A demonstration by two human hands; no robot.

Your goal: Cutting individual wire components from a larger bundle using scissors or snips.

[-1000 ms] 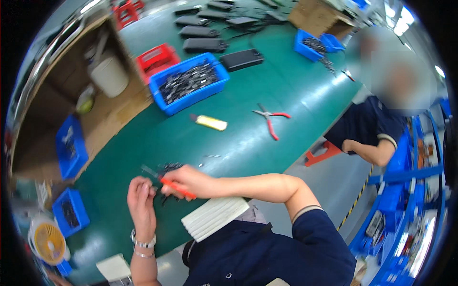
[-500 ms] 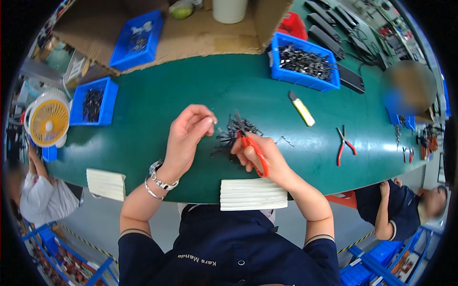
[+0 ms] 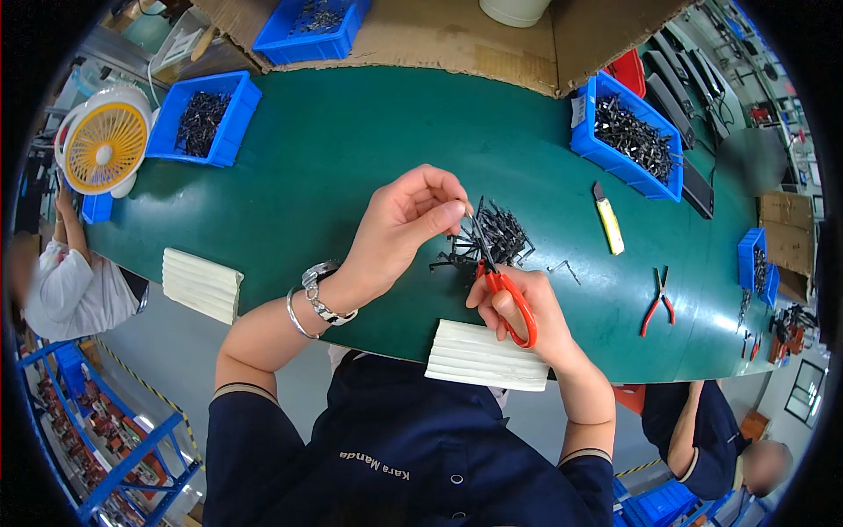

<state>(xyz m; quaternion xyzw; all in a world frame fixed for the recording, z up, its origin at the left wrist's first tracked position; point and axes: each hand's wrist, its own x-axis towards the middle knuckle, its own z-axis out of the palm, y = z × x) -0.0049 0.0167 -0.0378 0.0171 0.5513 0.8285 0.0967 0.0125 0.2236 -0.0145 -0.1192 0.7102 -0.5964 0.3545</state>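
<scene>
Our left hand (image 3: 408, 220) and right hand (image 3: 546, 309) are both up over the green table (image 3: 351, 140) in the head view. The left one leans toward 2 o'clock, with thumb and first finger close together near the blade tips; we cannot tell whether they pinch a tiny bit. The right one points to 11 o'clock, fingers curled tight around one pair of red scissors (image 3: 494, 281).

One heap of black parts (image 3: 502, 234) lies at 3 o'clock from our left hand and 11 o'clock from our right. We cannot count them.

Around the heap, we see one blue bin (image 3: 671, 180) at 2 o'clock, one yellow cutter (image 3: 608, 227) at 3 and one pair of pliers (image 3: 657, 309) at 4. Two white ridged pads lie at 6 (image 3: 487, 358) and 9 (image 3: 202, 285). Two more blue bins, with small bits inside, sit at 10 (image 3: 226, 145) and 11 (image 3: 303, 51). One yellow and white fan (image 3: 105, 140) stands past them.
</scene>
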